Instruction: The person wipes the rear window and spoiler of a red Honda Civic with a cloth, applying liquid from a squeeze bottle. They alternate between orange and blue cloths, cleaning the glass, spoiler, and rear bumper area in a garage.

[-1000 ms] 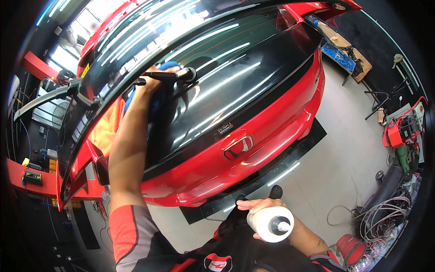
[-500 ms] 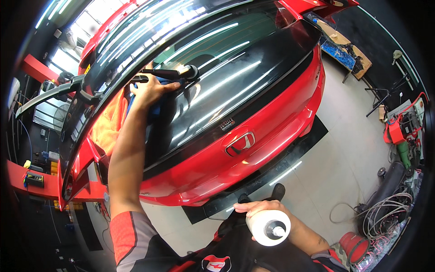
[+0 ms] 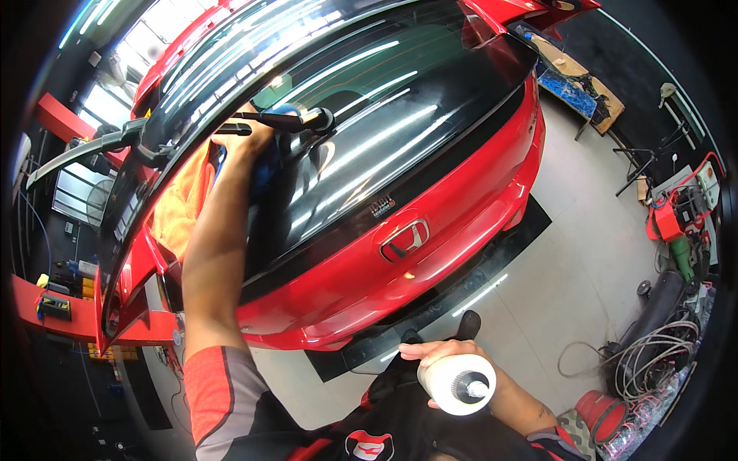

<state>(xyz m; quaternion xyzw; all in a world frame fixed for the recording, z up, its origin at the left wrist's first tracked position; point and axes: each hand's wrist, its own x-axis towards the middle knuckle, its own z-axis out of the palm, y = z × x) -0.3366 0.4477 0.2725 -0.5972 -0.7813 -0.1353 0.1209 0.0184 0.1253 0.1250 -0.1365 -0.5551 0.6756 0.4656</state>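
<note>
My left arm stretches over the rear glass (image 3: 361,154) of a red car. My left hand (image 3: 247,140) presses a blue cloth (image 3: 265,167) to the glass, next to and partly behind the black rear wiper (image 3: 288,121). Its fingers are mostly hidden there, though the hand appears closed over the cloth. Close to my body, my right hand (image 3: 440,353) wraps round a white bottle (image 3: 438,388) with a black cap and pale nozzle. The nozzle points up toward me, and one finger sticks out to the left.
An orange cloth (image 3: 183,203) lies by the raised black-edged panel at left. Below the glass runs the red tailgate (image 3: 338,296) with its emblem. A bench (image 3: 573,84) stands at far right, with coiled cable (image 3: 653,361) and red-and-green tools (image 3: 673,223) nearer.
My left hand has slid farther up the glass and behind the wiper, so its thumb no longer shows. The bottle stays nearly in place in my right hand.
</note>
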